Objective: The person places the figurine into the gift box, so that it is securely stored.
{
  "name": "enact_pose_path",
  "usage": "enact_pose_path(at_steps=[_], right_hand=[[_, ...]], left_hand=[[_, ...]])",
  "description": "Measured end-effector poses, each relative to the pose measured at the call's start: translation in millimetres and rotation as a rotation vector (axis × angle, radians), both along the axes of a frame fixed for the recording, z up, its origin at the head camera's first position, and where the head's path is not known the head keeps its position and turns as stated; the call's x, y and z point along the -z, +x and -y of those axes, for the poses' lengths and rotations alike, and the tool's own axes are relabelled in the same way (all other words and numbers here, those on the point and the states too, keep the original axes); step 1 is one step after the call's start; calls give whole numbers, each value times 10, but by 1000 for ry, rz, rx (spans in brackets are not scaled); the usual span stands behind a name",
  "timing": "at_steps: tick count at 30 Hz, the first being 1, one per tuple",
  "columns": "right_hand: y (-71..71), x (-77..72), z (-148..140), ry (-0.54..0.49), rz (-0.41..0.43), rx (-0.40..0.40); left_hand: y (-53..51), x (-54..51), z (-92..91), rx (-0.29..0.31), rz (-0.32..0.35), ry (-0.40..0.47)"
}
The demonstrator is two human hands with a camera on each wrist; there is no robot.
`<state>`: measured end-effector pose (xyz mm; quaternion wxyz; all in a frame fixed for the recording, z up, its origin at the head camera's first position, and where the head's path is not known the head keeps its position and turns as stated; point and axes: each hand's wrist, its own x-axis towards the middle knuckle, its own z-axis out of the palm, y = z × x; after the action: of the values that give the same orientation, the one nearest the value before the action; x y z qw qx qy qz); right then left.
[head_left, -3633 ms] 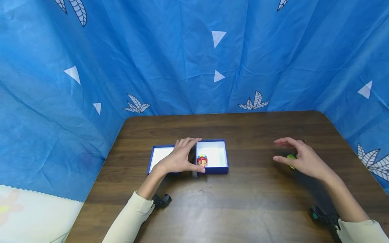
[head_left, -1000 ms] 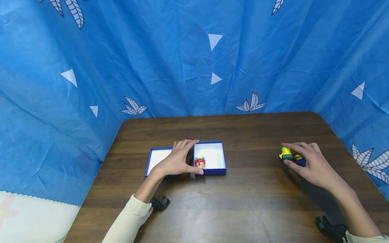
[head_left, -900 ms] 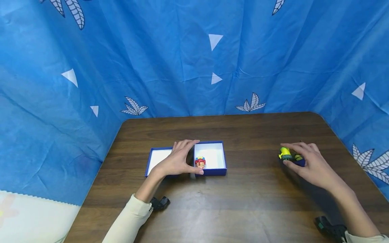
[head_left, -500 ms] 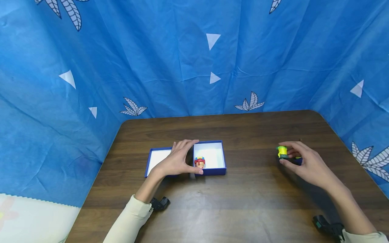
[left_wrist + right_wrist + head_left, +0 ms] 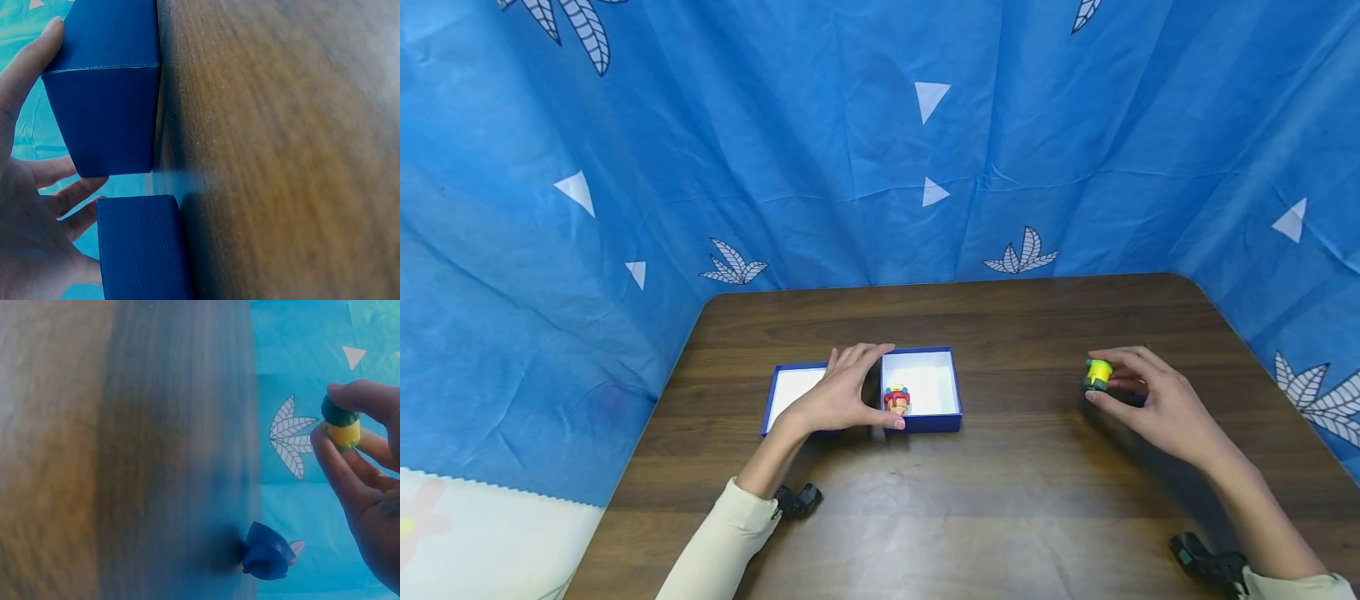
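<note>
In the head view a blue box [image 5: 936, 423] with a white inside stands uncovered, a small toy figure [image 5: 897, 402] in red and blue lying in its near left corner. My left hand [image 5: 831, 396] spans the box's left end, thumb on the near wall and forefinger at the far edge; the thumb also shows on the blue wall [image 5: 103, 119] in the left wrist view. My right hand [image 5: 1157, 400] pinches a yellow and green toy figure [image 5: 1098, 375] between thumb and fingers, above the table. The right wrist view shows its dark green end [image 5: 339, 412] under the thumb.
Left of the box lies a shallow blue-rimmed lid [image 5: 793, 385], white inside, partly behind my left hand. A dark blue toy [image 5: 267, 553] with a pinkish part stands on the wooden table [image 5: 970, 500] below my right hand. Blue cloth [image 5: 865, 142] hangs behind the table.
My right hand, open at first, has taken hold of the yellow and green toy figure, lifted it and turned it in the fingers. The left hand has stayed on the box.
</note>
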<state>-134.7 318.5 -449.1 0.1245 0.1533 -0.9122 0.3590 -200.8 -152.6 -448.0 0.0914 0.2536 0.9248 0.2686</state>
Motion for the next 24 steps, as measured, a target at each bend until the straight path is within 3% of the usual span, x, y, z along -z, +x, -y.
enact_pose_path(at_steps=[9,19,24], right_hand=[[3,23,-2,-24,2,-1],[23,-13,25,39,45,54],[15,-2,55,5,23,63]], left_hand=[[12,-14,-5,-3,13,-3],[7,-24,1,6,13,3],[1,-22,1,7,16,1]])
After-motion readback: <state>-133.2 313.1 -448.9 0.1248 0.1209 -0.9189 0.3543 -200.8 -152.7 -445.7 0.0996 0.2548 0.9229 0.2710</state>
